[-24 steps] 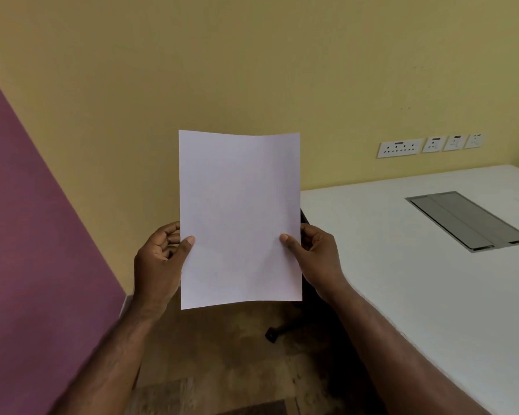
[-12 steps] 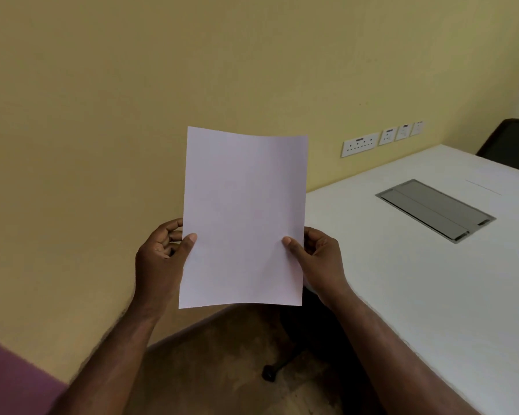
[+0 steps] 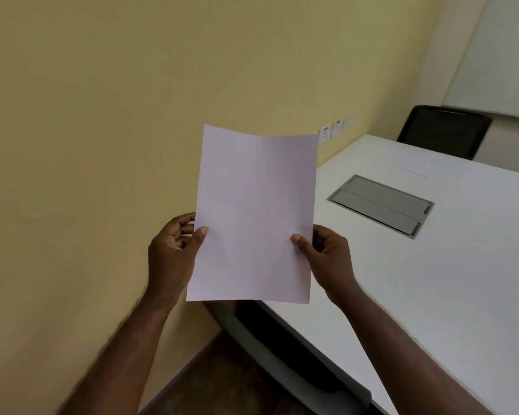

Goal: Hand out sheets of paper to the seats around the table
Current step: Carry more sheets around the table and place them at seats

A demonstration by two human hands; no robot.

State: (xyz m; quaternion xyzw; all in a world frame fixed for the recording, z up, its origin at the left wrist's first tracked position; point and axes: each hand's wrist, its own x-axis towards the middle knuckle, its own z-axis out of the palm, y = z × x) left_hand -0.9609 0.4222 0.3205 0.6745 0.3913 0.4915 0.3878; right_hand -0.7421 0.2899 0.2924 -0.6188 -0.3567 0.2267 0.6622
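Observation:
I hold white paper (image 3: 253, 214) upright in front of me; whether it is one sheet or a thin stack cannot be told. My left hand (image 3: 171, 259) pinches its left edge with the thumb on the front. My right hand (image 3: 327, 259) pinches the right edge the same way. The paper hangs in the air left of the white table (image 3: 447, 280), above its near corner. A faint sheet edge (image 3: 414, 172) shows flat on the table at the far side.
A grey cable hatch (image 3: 379, 203) is set into the tabletop. One black chair (image 3: 444, 131) stands at the far end, another chair back (image 3: 288, 363) is tucked under the near edge. The yellow wall with sockets (image 3: 334, 130) is close on the left.
The view has swung to the right: the purple wall left the frame and the far black chair and more of the table came in. Both hands keep the same grip on the paper.

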